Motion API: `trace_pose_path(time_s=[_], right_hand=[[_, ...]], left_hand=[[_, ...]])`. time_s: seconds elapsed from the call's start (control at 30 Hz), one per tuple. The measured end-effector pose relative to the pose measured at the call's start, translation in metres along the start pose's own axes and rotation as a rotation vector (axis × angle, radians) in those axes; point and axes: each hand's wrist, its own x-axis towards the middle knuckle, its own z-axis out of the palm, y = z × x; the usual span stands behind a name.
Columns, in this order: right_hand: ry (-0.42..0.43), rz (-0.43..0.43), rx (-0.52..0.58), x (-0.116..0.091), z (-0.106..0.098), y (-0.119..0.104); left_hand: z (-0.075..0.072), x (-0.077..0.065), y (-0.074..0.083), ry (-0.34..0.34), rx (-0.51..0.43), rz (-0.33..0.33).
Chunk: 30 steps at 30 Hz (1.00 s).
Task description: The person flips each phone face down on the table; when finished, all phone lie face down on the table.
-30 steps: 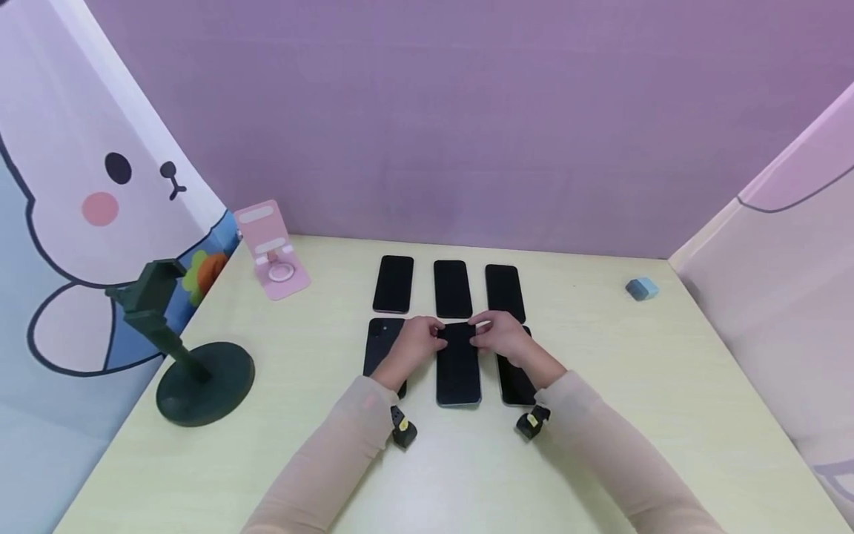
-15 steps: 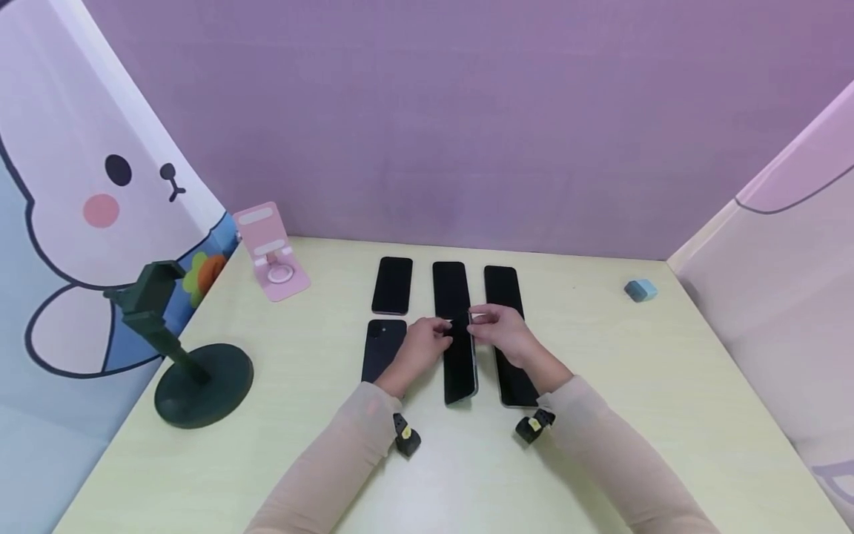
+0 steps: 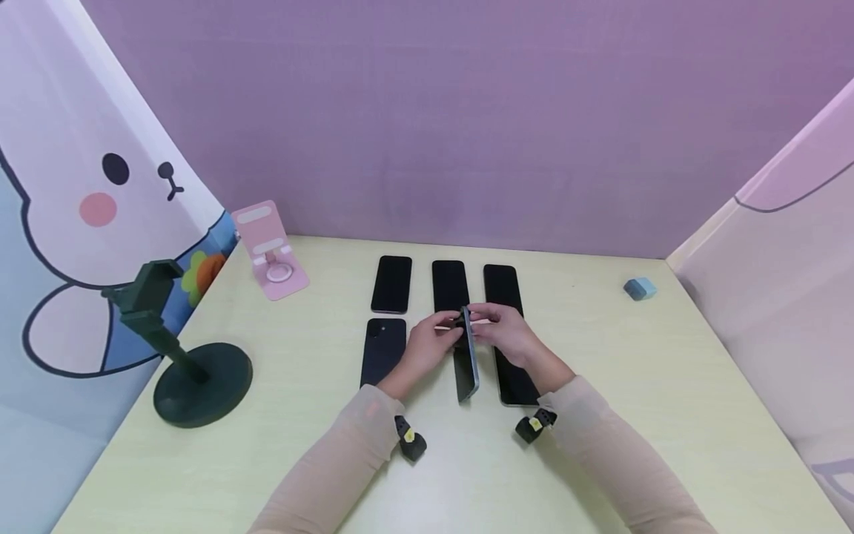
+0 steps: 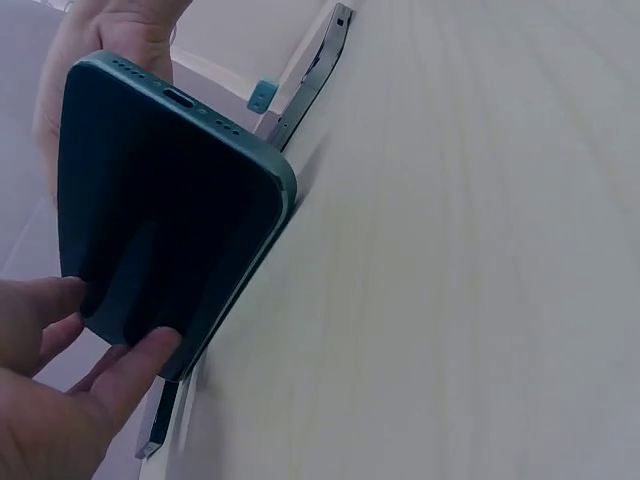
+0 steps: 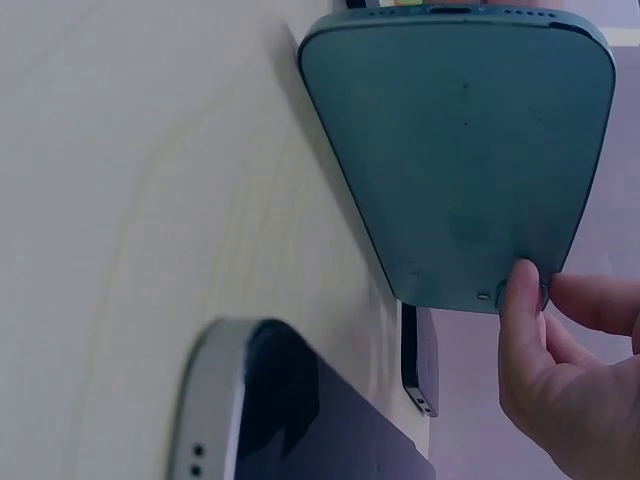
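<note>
In the head view a smartphone (image 3: 467, 371) with a dark screen stands on its long edge. My left hand (image 3: 425, 350) pinches its far end from the left, and my right hand (image 3: 512, 340) holds that end from the right. The left wrist view shows the smartphone's black screen (image 4: 160, 180), with thumb and fingers of the left hand (image 4: 60, 400) on it. From the right wrist the teal back of the smartphone (image 5: 460, 150) is visible, the right hand (image 5: 570, 385) touching it beside the camera corner.
Black phones surround the hands: back-left (image 3: 392, 284), back-middle (image 3: 450, 284), back-right (image 3: 503, 285), front-right (image 3: 515, 382). A front-left phone (image 3: 383, 352) lies camera side up. Farther off are a pink folding stand (image 3: 270, 252), a dark green round-based stand (image 3: 203, 386) and a small blue block (image 3: 640, 288).
The middle front phone lay flat one second ago. It has been turned up onto its long edge, its screen facing left. The left hand has shifted slightly right; the other phones stayed put.
</note>
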Motion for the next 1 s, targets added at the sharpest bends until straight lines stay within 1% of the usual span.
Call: trace_pose_path(time_s=[0.1,0.2,0.3,0.5,0.57,0.77,0.87,1.0], right_hand=[[0.001,0.011,0.003,0.000,0.002,-0.001],[-0.002,0.011,0.011,-0.001,0.004,-0.003],[-0.012,0.001,0.014,-0.002,0.006,-0.004],[-0.025,-0.006,0.006,0.000,0.008,-0.005],[-0.035,-0.002,0.000,0.000,0.008,-0.004],[-0.056,0.035,-0.004,0.004,0.012,0.002],[-0.056,0.040,-0.019,0.006,0.014,0.006],[-0.065,0.031,-0.081,0.008,0.016,0.011]], left_hand=[[0.002,0.000,-0.001,0.005,-0.083,-0.027],[0.003,0.000,-0.001,0.019,-0.127,-0.048],[0.002,0.000,-0.002,0.028,-0.143,-0.045],[0.000,0.000,0.000,0.036,-0.141,-0.031],[-0.001,0.000,0.002,0.047,-0.130,-0.029],[-0.004,-0.001,0.008,0.085,-0.030,-0.036],[-0.006,-0.001,0.009,0.081,0.016,-0.039],[-0.011,0.001,0.011,0.051,0.089,-0.019]])
